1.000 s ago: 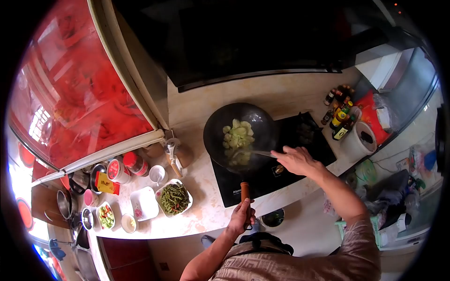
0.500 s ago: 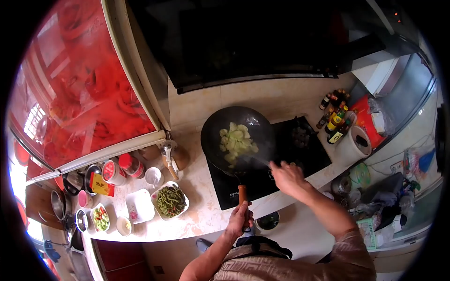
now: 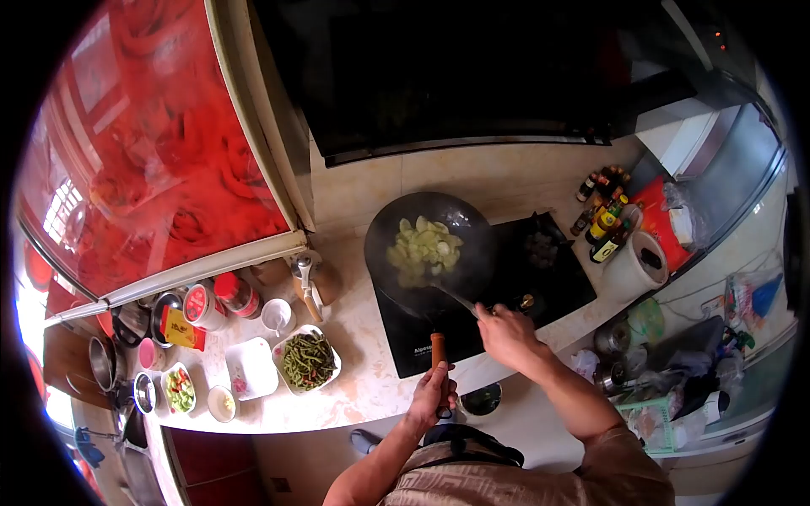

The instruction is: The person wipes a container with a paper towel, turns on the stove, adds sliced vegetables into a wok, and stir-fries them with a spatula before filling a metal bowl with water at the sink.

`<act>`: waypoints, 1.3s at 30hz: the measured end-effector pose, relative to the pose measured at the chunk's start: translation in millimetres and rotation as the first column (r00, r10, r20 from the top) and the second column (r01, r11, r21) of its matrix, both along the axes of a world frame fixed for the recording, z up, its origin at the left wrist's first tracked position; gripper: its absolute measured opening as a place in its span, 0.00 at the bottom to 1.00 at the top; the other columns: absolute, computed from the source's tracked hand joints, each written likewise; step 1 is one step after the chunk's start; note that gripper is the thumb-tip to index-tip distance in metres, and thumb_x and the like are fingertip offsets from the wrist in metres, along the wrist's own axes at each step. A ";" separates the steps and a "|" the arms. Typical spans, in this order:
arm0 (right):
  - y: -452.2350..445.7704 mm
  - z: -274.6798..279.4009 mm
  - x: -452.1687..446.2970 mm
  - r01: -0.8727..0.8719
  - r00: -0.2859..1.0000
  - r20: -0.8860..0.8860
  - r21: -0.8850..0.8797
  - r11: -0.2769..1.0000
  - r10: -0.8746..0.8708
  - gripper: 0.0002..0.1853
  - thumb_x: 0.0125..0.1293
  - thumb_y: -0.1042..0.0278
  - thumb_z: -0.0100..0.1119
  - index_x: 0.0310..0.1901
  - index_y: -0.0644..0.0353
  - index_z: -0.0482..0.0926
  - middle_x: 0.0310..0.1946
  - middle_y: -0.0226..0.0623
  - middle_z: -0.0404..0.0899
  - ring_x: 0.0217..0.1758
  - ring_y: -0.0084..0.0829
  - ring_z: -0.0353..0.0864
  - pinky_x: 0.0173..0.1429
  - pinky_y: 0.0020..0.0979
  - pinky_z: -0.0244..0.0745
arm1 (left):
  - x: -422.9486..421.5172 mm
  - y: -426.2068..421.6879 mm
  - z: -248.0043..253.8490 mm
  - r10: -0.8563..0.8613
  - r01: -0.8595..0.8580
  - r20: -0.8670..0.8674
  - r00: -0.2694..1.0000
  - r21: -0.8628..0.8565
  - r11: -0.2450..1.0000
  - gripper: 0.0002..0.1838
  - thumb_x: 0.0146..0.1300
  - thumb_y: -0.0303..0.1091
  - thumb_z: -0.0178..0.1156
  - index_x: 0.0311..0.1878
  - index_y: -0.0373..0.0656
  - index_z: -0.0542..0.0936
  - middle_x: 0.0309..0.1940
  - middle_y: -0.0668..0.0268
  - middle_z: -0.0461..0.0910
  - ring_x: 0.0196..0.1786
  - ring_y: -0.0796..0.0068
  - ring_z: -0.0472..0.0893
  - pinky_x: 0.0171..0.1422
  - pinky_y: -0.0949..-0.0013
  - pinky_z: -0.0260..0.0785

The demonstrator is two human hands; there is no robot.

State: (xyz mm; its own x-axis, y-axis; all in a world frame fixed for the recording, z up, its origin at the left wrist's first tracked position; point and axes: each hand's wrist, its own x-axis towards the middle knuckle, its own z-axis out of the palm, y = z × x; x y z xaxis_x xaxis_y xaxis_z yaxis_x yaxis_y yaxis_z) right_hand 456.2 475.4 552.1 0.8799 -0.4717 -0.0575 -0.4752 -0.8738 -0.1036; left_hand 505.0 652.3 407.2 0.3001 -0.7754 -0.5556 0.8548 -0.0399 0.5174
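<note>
My left hand [image 3: 434, 394] is wrapped round the brown handle of a dark wok [image 3: 472, 228], which sits on the left side of the black cooktop [image 3: 405, 358]. In my right hand [image 3: 504, 333] is a metal spatula [image 3: 456, 297], its far end down in the wok by the food. Pale green sliced vegetable pieces [image 3: 429, 244] lie heaped in the middle of the wok. Steam blurs the lower part of the pan, so the spatula's tip is hard to make out.
A dish of green beans [image 3: 309, 361], a white dish [image 3: 257, 363], a bowl of chopped vegetables [image 3: 180, 390] and a red-lidded jar [image 3: 238, 295] stand left. Sauce bottles [image 3: 606, 244] and a white canister [image 3: 634, 263] stand right. A range hood [image 3: 472, 84] hangs above.
My right hand has shifted slightly left and down with the spatula. The vegetable pieces have moved about in the wok. My left hand keeps its hold on the handle.
</note>
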 end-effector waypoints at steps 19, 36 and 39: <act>-40.9 4.5 34.0 0.089 0.983 0.159 0.016 0.996 -0.090 0.13 0.68 0.64 0.49 0.50 0.56 0.79 0.39 0.53 0.82 0.41 0.54 0.83 0.45 0.51 0.78 | 0.9 0.0 4.3 0.025 -0.025 0.029 0.999 0.016 1.000 0.24 0.71 0.52 0.55 0.54 0.39 0.71 0.22 0.65 0.72 0.16 0.74 0.72 0.19 0.71 0.68; -123.4 -7.5 91.9 0.083 0.996 -0.033 0.133 0.988 -0.079 0.17 0.68 0.55 0.56 0.38 0.63 0.83 0.40 0.50 0.84 0.46 0.49 0.83 0.49 0.47 0.76 | 0.5 1.3 1.4 0.031 -0.031 -0.008 0.999 -0.033 0.999 0.23 0.71 0.52 0.54 0.53 0.39 0.72 0.21 0.65 0.71 0.16 0.74 0.72 0.19 0.71 0.66; -93.3 33.8 68.5 -0.016 1.000 0.000 -0.145 0.989 0.016 0.15 0.67 0.56 0.58 0.38 0.61 0.84 0.38 0.49 0.84 0.45 0.49 0.83 0.49 0.47 0.76 | -0.3 1.1 -0.2 0.027 -0.026 0.009 1.000 -0.021 0.999 0.23 0.72 0.52 0.54 0.54 0.40 0.72 0.21 0.65 0.71 0.16 0.74 0.72 0.19 0.71 0.66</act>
State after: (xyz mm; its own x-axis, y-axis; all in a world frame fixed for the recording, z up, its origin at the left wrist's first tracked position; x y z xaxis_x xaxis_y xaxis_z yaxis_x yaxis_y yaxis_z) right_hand 524.7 382.1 586.0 0.8875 -0.4607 0.0116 -0.4609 -0.8871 0.0239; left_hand 504.7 653.3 407.0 0.3257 -0.7783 -0.5368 0.8507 -0.0066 0.5256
